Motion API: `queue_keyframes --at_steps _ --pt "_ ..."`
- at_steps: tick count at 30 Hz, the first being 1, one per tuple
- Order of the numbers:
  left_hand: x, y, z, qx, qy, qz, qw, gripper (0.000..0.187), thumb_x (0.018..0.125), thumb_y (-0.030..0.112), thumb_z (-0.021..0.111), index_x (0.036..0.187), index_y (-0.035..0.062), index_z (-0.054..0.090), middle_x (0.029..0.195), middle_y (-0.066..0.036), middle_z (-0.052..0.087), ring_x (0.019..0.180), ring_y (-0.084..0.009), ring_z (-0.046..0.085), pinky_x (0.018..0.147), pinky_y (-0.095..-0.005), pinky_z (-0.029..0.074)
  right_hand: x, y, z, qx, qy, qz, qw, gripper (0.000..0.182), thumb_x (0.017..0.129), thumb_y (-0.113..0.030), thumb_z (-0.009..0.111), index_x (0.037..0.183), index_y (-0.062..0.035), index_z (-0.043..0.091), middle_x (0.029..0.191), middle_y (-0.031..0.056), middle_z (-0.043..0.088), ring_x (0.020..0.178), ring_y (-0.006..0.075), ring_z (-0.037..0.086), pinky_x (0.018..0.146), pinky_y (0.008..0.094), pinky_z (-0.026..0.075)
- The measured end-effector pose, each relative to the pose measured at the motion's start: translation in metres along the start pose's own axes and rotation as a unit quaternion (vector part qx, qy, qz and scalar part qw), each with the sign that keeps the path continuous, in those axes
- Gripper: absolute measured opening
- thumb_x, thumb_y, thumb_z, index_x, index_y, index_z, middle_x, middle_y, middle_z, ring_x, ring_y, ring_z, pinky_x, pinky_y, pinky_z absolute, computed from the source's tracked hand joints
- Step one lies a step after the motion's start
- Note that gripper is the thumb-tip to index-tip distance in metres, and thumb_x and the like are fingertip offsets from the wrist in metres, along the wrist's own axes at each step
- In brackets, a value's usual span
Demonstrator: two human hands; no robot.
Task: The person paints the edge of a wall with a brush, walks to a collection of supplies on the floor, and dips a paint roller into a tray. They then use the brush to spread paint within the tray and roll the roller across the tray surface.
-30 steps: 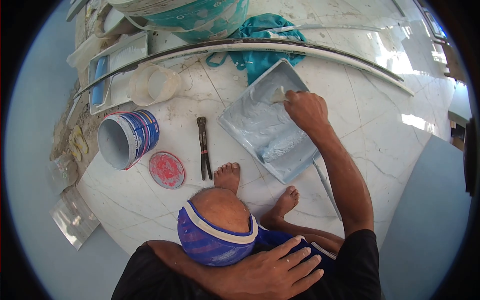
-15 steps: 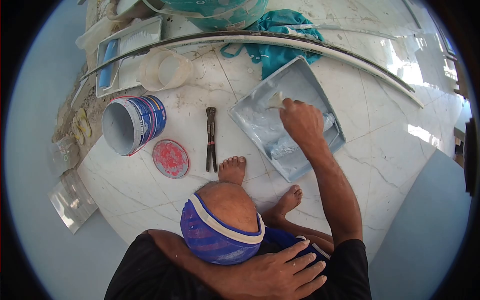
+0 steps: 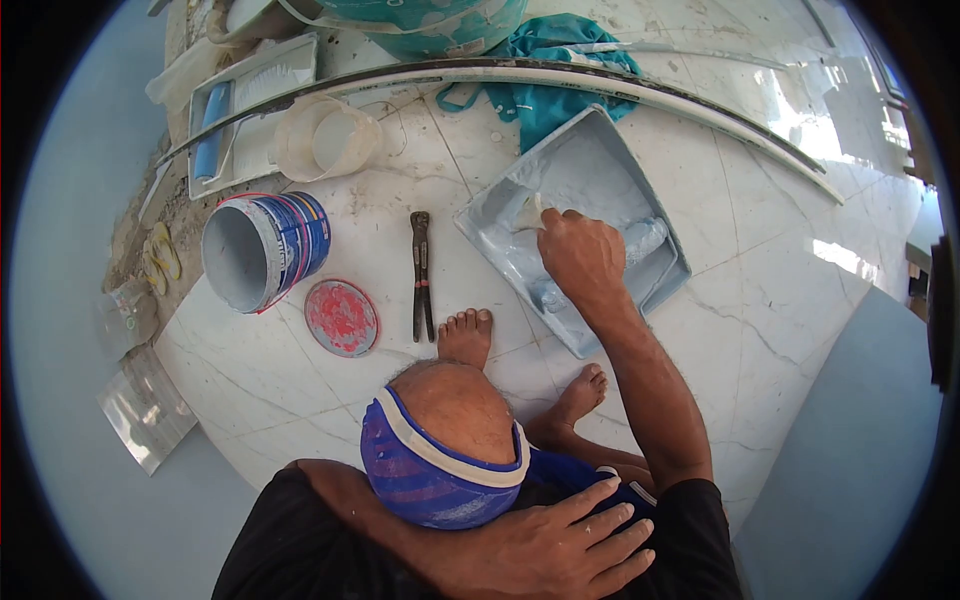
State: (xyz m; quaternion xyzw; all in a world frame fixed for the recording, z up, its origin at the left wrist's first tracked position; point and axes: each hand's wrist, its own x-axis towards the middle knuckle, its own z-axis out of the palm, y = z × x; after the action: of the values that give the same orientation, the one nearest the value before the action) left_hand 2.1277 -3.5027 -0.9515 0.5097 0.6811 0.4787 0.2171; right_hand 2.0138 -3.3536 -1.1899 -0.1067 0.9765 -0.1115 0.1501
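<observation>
Over the tray (image 3: 592, 150), right hand (image 3: 582, 252), grip closed on pale tool (image 3: 529, 214), shifted leftward, left hand (image 3: 562, 545) spread open

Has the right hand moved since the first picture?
Yes. The right hand has moved left, toward the pliers, and closer to the body.

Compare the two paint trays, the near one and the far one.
The near tray is coated with wet grey paint; the far tray looks paler, with no wet pool showing.
The near roller is smeared with paint, while the far roller shows blue.
The near tray looks deeper in colour.
Both are rectangular and hold a roller.
</observation>
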Motion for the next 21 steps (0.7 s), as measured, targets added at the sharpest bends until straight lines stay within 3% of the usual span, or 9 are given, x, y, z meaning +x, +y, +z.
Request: queue_keyframes --at_steps 12,14,17,21 --pt "-0.003 -0.002 -0.004 -0.015 0.009 0.004 1.000 0.054 0.100 0.037 0.049 0.141 0.0029 0.052 0.141 -0.020 0.058 0.129 -0.0384 0.057 0.118 -0.0631 0.032 0.006 0.006 -0.004 -0.018 0.004 0.048 0.999 0.020 0.089 -0.025 0.070 0.095 -0.0066 0.074 0.084 0.0150 0.074 0.074 0.0355 0.073 0.065 0.0469 0.057" --pt "-0.004 -0.001 -0.005 -0.011 0.007 0.004 1.000 0.053 0.100 0.036 0.049 0.141 0.0028 0.052 0.141 -0.020 0.058 0.129 -0.0385 0.057 0.118 -0.0632 0.032 0.004 0.003 -0.013 0.000 -0.042 -0.031 0.999 0.014 0.088 -0.015 0.063 0.090 -0.0042 0.072 0.082 0.0170 0.073 0.071 0.0349 0.074 0.061 0.0455 0.058" --pt "-0.003 -0.003 -0.006 -0.002 0.003 0.010 1.000 0.053 0.100 0.036 0.050 0.141 0.0027 0.053 0.142 -0.020 0.058 0.129 -0.0386 0.057 0.118 -0.0631 0.032 0.008 0.009 -0.008 -0.030 0.020 0.014 0.999 0.015 0.088 -0.017 0.064 0.090 -0.0047 0.073 0.083 0.0168 0.073 0.071 0.0343 0.074 0.062 0.0450 0.058" --pt "-0.004 -0.002 -0.007 0.000 0.014 0.005 1.000 0.053 0.099 0.036 0.050 0.140 0.0028 0.054 0.141 -0.019 0.058 0.128 -0.0382 0.057 0.118 -0.0626 0.033 0.006 0.009 -0.013 0.003 0.007 -0.027 1.000 0.015 0.087 -0.016 0.064 0.091 -0.0044 0.072 0.084 0.0176 0.073 0.071 0.0348 0.074 0.061 0.0455 0.058"
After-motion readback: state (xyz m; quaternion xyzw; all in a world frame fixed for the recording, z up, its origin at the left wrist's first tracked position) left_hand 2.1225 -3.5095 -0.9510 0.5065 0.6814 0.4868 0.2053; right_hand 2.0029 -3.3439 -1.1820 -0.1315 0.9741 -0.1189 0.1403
